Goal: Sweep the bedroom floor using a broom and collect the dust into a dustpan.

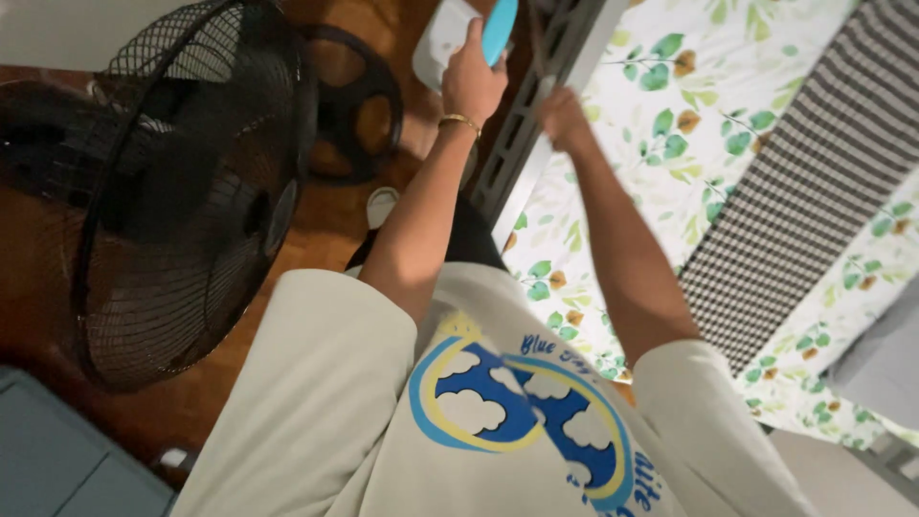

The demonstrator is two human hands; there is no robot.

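The bed (766, 144) takes up the whole right side of the view, its sheet printed with green and brown leaves, with a black-and-white checked cloth (795, 191) lying across it. A grey metal bed frame rail (536, 124) runs along its near edge. On the left stands a large black pedestal fan (182, 191), its round base (354, 105) resting on the wooden floor (38, 278) just behind the cage. A white boxy object (440, 38) sits at the top of the view beside the base; what it is cannot be told.

The person wears a cream shirt with a blue and yellow cloud print. The left hand (471, 81), a gold bracelet (460, 121) on its wrist, is clenched around a turquoise, rounded-end object (499, 29), held up over the white object and well apart from the sheet. The right hand (562, 117) rests on the rail at the mattress edge; whether its fingers are curled around the rail or only pressing on it cannot be told.

The likely risks are these: the turquoise object is held by its lower end only, so a loosened grip could drop it onto the white object or the floor. The fan cage stands close to the left elbow, and a backward swing of that arm could knock it.
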